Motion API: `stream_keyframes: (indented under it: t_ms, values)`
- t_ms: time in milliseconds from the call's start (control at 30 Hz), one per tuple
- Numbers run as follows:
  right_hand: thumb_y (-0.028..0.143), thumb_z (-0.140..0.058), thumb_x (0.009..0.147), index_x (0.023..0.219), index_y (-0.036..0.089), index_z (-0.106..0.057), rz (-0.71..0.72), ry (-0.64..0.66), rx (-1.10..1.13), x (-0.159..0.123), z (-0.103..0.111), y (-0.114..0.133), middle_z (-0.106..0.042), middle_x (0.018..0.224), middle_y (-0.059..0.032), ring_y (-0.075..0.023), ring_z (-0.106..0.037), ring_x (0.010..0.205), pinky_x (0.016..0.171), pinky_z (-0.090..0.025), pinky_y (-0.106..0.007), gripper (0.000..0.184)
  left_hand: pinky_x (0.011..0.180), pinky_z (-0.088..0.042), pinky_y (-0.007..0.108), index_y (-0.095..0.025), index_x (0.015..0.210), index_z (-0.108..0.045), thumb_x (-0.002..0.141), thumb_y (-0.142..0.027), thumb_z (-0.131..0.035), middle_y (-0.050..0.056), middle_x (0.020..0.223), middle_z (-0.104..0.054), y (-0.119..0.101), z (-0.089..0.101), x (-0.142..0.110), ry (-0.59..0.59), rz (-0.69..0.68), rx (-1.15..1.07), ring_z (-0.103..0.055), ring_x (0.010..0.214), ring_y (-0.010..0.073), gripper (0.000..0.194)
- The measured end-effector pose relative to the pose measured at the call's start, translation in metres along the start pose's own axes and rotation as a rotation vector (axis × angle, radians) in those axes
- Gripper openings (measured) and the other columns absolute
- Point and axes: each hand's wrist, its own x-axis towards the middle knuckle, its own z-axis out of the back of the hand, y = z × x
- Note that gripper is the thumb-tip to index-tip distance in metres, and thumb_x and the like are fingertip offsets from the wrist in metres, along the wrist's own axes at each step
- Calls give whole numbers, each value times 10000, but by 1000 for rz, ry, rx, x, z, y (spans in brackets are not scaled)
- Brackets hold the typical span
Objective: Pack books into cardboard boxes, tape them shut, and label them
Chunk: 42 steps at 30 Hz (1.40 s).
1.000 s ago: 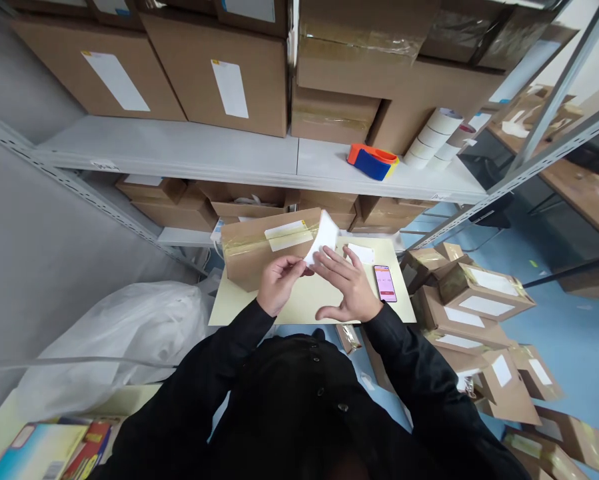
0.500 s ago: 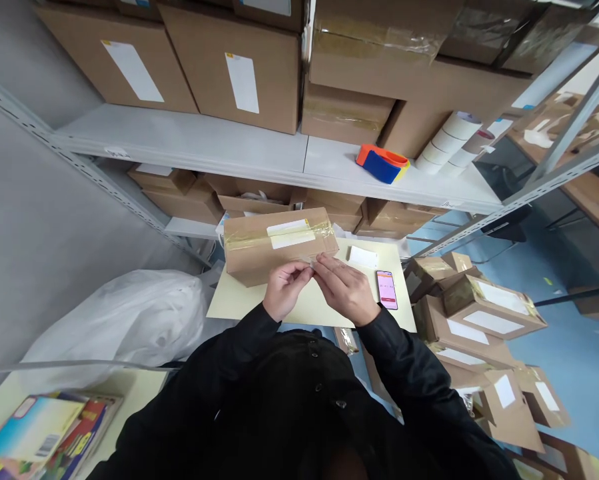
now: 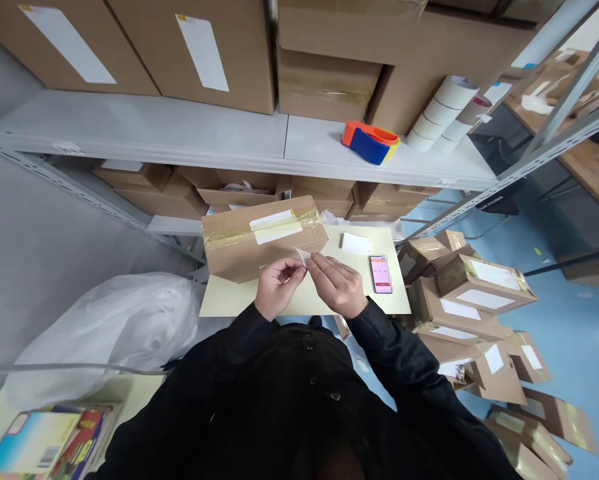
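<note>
A small white paper piece [image 3: 302, 255], which looks like a label, stands up between my hands. My left hand [image 3: 278, 288] is closed, thumb and forefinger pinched at its lower edge. From the other side my right hand [image 3: 340, 285] presses its fingers together on the same piece. Just beyond both hands lies a taped cardboard box [image 3: 234, 257] with a white label [image 3: 276, 227] on its top. To the right of the box, a stack of white labels [image 3: 356, 243] and a phone [image 3: 380, 275] with a pink lit screen rest on the cream table [image 3: 229, 299].
A grey shelf [image 3: 189, 140] with large boxes spans the back. On it are an orange and blue tape dispenser [image 3: 372, 142] and white rolls [image 3: 442, 113]. Labelled boxes [image 3: 474, 283] pile up on the right floor. At left are a white plastic bag [image 3: 114, 327] and books [image 3: 34, 440].
The white paper piece now sticks up more visibly between my fingers. My view has shifted, so the shelf and box appear higher and further left.
</note>
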Motion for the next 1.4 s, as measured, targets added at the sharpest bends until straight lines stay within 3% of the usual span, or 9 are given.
stream_keyframes:
  t_ms: [267, 700, 900, 1100, 1233, 1400]
  values:
    - [123, -534, 886, 1078, 119, -657, -9, 20, -18, -2, -4, -3, -686, 1122, -120, -211, -638, 1076, 951, -528, -323, 228, 532, -377, 216, -156, 710, -592, 747, -406, -657, -31, 564, -509, 0, -4, 2, 21, 75, -22, -439, 527, 76, 261]
    - [185, -540, 896, 1152, 220, -647, -227, 91, 267, -7, -17, -2, -648, 1196, -84, -240, -619, 1105, 996, -511, -377, 280, 540, -358, 227, -177, 744, -527, 783, -492, -606, -40, 591, -452, 4, -1, 3, 46, 65, -73, -406, 541, 79, 328]
    - [160, -530, 891, 1092, 201, -663, -239, 71, 327, 6, -14, 0, -687, 1126, -81, -185, -655, 1044, 922, -548, -298, 245, 546, -355, 227, -183, 770, -510, 815, -499, -566, -45, 593, -425, 7, 3, 5, 80, 12, -79, -393, 543, 83, 324]
    - [334, -641, 829, 990, 192, -673, -492, 165, 664, 25, 1, 0, -725, 1007, -67, -181, -682, 950, 859, -561, -304, 217, 626, -395, 246, -187, 787, -525, 872, -392, -507, -2, 713, -502, 3, 13, 8, 133, -150, 117, -464, 650, 112, 223]
    - [325, -638, 825, 927, 194, -680, -657, 212, 815, 28, 3, 2, -733, 909, -45, -165, -690, 834, 773, -572, -297, 171, 695, -408, 275, -191, 779, -519, 897, -317, -466, 27, 767, -532, -1, 18, 9, 188, -268, 292, -508, 739, 143, 181]
    - [340, -624, 826, 893, 177, -673, -805, 203, 1072, 20, -4, 4, -722, 974, -74, -179, -692, 879, 806, -574, -331, 182, 737, -414, 282, -200, 807, -495, 908, -258, -426, 34, 807, -542, -3, 21, 8, 232, -370, 435, -528, 777, 151, 135]
